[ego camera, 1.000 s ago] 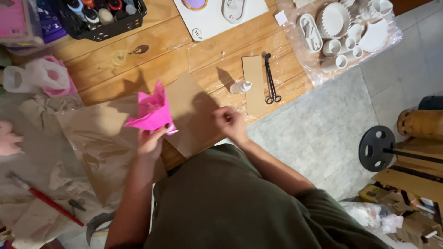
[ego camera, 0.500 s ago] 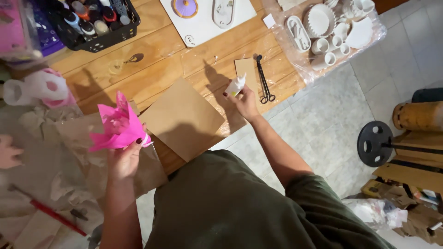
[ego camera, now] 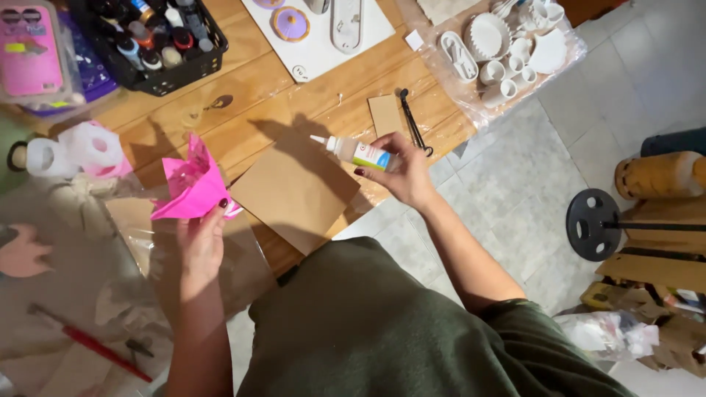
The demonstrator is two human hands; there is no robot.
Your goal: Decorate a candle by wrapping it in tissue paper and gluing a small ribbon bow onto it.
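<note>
Having been lifted off the tabletop [ego camera: 294,95], a small glue bottle [ego camera: 358,153] is now clamped in the right hand [ego camera: 403,173]; the pink paper shape [ego camera: 193,185] stays pinched by left-hand fingers [ego camera: 220,209].

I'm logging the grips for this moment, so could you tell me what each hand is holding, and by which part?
The right hand holds a small glue bottle by its base end, nozzle pointing away. The left hand grips a folded pink paper shape by its lower edge.

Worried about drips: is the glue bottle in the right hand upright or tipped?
Tipped. The glue bottle lies nearly sideways in the right hand, nozzle pointing left over the brown card.
</note>
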